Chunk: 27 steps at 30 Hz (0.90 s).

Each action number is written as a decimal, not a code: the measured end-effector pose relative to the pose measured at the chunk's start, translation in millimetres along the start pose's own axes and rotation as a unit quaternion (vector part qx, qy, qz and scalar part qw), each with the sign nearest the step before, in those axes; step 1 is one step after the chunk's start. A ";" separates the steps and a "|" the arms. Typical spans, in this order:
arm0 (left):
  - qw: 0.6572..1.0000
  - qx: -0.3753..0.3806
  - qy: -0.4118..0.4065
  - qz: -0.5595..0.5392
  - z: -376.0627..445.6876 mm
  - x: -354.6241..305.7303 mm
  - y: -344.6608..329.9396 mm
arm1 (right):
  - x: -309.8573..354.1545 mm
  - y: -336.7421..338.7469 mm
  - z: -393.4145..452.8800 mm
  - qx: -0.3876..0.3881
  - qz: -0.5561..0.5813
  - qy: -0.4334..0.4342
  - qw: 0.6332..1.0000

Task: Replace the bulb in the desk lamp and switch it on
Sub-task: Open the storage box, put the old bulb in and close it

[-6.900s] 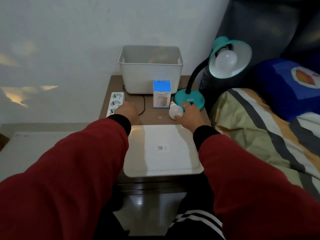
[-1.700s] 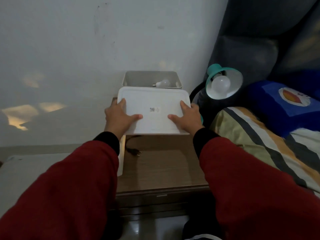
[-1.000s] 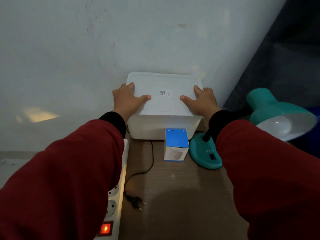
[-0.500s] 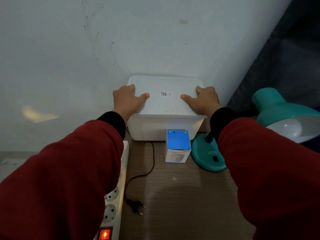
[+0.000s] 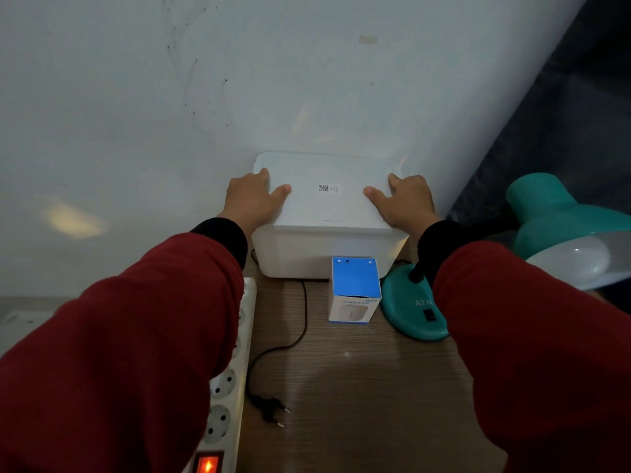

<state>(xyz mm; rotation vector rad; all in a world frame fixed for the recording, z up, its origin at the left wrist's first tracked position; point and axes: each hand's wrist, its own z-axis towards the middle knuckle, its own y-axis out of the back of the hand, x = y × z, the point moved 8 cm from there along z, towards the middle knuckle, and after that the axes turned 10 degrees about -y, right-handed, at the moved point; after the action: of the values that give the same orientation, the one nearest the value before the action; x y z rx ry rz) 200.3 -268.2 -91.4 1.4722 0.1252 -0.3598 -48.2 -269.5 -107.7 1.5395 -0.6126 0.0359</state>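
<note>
The teal desk lamp stands at the right, with its base (image 5: 409, 303) on the wooden table and its shade (image 5: 560, 216) tipped toward me. A white bulb (image 5: 577, 264) sits in the shade, unlit. The lamp's black plug (image 5: 271, 408) lies loose on the table, beside the white power strip (image 5: 227, 384). My left hand (image 5: 254, 198) and my right hand (image 5: 404, 199) hold the white lid (image 5: 327, 203) by its two side edges, thumbs on top. The lid rests on the white storage box (image 5: 324, 254) against the wall.
A small blue and white carton (image 5: 355, 290) stands in front of the box, next to the lamp base. The power strip's red switch (image 5: 207, 465) glows. The black cord (image 5: 302, 322) runs across the table. The wall is close behind the box.
I lifted the lid from the table's front and set it down on the box, covering the bulb inside. Over the last half second my hands have stayed put on it.
</note>
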 end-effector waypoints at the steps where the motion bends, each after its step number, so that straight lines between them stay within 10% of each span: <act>1: 1.000 0.006 -0.001 0.003 0.3 0.6 -2.7 | -1.2 -1.4 0.1 0.000 -0.001 -0.002 1.000; 18: 0.982 0.166 0.031 0.080 -17.5 7.1 17.4 | 43.2 46.0 -51.4 0.079 -0.243 0.036 0.966; 27: 0.983 0.126 0.078 0.106 -74.2 21.6 73.3 | 67.1 72.2 -119.9 0.091 -0.255 0.062 0.961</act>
<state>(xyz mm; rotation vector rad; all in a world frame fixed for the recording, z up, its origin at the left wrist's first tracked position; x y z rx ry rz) 253.6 -194.4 -36.0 1.7458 0.0483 -0.0886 22.0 -176.7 -5.0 1.8198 -0.1010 -0.2090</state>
